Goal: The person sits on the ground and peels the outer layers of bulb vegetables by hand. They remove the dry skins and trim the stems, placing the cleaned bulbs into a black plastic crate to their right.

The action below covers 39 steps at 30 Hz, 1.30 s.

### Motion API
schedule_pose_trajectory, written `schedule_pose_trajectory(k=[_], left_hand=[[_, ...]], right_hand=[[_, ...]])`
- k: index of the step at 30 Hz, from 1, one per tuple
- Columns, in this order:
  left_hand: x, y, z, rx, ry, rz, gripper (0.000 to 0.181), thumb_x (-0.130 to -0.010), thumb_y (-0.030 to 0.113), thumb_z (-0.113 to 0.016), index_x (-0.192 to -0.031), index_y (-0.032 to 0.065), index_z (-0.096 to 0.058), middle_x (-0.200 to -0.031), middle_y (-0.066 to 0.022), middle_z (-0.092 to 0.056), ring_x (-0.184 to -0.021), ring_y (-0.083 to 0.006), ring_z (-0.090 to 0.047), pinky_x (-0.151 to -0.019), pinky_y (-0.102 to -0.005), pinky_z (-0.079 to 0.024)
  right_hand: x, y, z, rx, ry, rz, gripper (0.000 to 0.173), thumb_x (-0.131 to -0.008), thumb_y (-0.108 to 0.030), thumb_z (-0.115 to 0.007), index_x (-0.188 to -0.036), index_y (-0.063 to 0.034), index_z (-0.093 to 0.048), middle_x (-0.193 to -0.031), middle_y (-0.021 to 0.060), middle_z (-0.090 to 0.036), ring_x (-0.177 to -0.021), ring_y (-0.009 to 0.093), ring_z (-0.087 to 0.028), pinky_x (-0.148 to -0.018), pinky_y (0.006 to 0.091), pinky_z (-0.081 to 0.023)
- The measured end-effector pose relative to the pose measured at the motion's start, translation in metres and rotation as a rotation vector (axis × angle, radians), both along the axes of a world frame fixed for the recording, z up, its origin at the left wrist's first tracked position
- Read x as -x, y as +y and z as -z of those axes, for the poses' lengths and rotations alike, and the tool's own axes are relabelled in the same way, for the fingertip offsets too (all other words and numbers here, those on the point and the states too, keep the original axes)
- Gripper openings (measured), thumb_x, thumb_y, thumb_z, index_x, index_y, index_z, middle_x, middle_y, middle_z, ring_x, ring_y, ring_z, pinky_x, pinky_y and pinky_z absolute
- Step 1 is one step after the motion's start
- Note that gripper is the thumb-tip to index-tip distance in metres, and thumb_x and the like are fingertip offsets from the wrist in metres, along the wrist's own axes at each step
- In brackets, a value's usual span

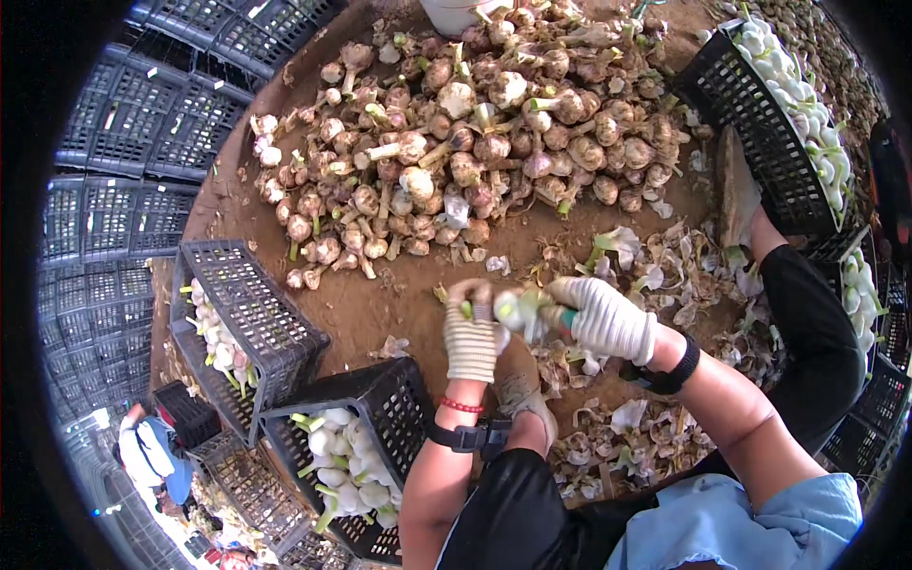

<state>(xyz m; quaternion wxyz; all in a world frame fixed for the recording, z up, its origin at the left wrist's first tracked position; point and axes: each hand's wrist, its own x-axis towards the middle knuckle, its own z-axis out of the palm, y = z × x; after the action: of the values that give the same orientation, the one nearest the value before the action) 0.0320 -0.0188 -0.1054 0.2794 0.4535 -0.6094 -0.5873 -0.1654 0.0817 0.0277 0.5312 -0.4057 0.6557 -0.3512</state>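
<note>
My left hand [472,333], in a striped knit glove, grips a white garlic bulb [507,311] with a short green stem stub. Motion blurs the bulb and the fingertips. My right hand [605,319], gloved the same way, is closed around a tool with a green handle [568,318]; its working end is blurred beside the bulb, so its kind is unclear. Beyond both hands spreads a large heap of unpeeled garlic bulbs [491,146] with cut stems. Loose garlic skins [684,285] lie around and under my right hand.
Black plastic crates [253,306] of trimmed garlic stand at left, with another crate [759,128] at upper right. Stacked crates [114,214] line the left side. A white bucket [456,16] sits behind the heap. Another person [153,456] is at lower left. My shoe [524,392] is below my hands.
</note>
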Motion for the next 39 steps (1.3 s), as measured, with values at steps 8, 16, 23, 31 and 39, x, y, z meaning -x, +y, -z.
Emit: schedule_pose_trajectory(k=[8, 16, 23, 31, 39], left_hand=[[0.019, 0.016, -0.089, -0.509, 0.140, -0.060, 0.014, -0.093, 0.015, -0.067, -0.106, 0.0098, -0.062, -0.075, 0.0012, -0.060, -0.047, -0.0044, -0.045, -0.039, -0.0194, -0.035], [0.002, 0.008, -0.096, -0.449, 0.189, -0.080, 0.014, -0.094, 0.019, -0.067, -0.105, 0.0100, -0.063, -0.077, 0.0010, -0.063, -0.052, -0.0038, -0.051, -0.042, -0.0187, -0.037], [0.018, 0.025, -0.098, -0.157, -0.009, -0.005, 0.015, -0.088, 0.003, -0.072, -0.100, 0.0073, -0.065, -0.076, 0.0019, -0.060, -0.055, -0.0026, -0.047, -0.046, -0.0187, -0.037], [0.014, 0.028, -0.086, 0.299, -0.134, 0.123, 0.018, -0.085, 0.001, -0.074, -0.102, 0.0059, -0.067, -0.079, 0.0014, -0.062, -0.061, -0.0031, -0.050, -0.052, -0.0192, -0.042], [0.015, 0.018, -0.106, -0.437, 0.175, -0.162, 0.023, -0.090, 0.004, -0.069, -0.112, 0.0088, -0.063, -0.085, 0.0008, -0.065, -0.056, -0.0033, -0.049, -0.046, -0.0197, -0.038]], right_hand=[[-0.020, 0.015, 0.028, 0.219, 0.155, 0.060, 0.014, -0.092, -0.012, -0.059, -0.099, -0.0016, -0.065, -0.083, 0.0192, -0.061, -0.077, 0.033, -0.060, -0.071, 0.0389, -0.049], [0.055, 0.051, 0.067, -0.082, 0.287, 0.077, 0.019, -0.094, -0.013, -0.057, -0.109, -0.0028, -0.063, -0.090, 0.0110, -0.065, -0.082, 0.022, -0.061, -0.075, 0.0350, -0.050], [-0.013, 0.003, 0.013, 0.302, 0.651, -0.018, 0.019, -0.081, -0.013, -0.064, -0.097, -0.0039, -0.060, -0.087, 0.0151, -0.059, -0.083, 0.035, -0.061, -0.071, 0.0433, -0.051], [-0.019, -0.006, 0.015, 0.255, 0.911, -0.066, 0.013, -0.079, -0.015, -0.062, -0.088, -0.0064, -0.058, -0.083, 0.0123, -0.058, -0.080, 0.030, -0.060, -0.067, 0.0417, -0.049], [0.042, 0.040, 0.086, -0.302, 0.875, -0.182, 0.016, -0.080, -0.008, -0.063, -0.096, -0.0041, -0.064, -0.079, 0.0198, -0.066, -0.075, 0.036, -0.067, -0.065, 0.0417, -0.053]])
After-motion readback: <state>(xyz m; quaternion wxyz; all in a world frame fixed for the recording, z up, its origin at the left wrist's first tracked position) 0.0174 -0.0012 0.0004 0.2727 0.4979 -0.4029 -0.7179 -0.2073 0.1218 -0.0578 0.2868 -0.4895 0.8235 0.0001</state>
